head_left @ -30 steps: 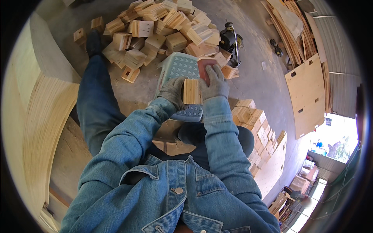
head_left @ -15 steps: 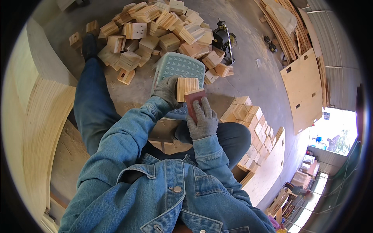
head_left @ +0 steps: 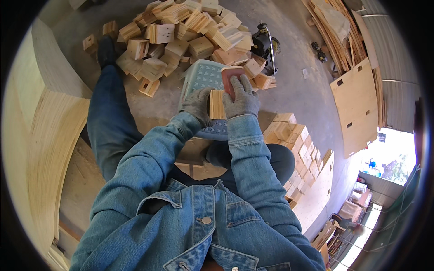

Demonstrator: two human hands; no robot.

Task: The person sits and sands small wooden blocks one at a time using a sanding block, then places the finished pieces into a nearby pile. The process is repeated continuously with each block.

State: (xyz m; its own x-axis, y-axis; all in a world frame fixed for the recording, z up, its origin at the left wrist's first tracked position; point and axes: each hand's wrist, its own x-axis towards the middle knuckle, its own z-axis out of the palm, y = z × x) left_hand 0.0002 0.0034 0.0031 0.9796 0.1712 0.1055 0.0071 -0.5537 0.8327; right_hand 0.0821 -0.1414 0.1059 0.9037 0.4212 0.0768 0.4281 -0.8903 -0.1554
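Left hand (head_left: pixel 197 105) gripping wood block (head_left: pixel 216 104), right hand (head_left: pixel 242 100) (gloved) sanding

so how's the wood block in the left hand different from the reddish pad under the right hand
The wood block is pale with striped layered edges; the reddish pad is a flat, plain, dull red-brown sheet. The left hand grips the block from the side, while the right hand lies flat on the pad. Both are held above the pale plastic stool.

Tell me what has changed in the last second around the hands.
The right hand, holding the reddish sanding block, drew back toward the body along the wooden block, then pushed forward again. The left hand kept gripping the wooden block over the pale plastic stool. The pile of wooden blocks stayed put.
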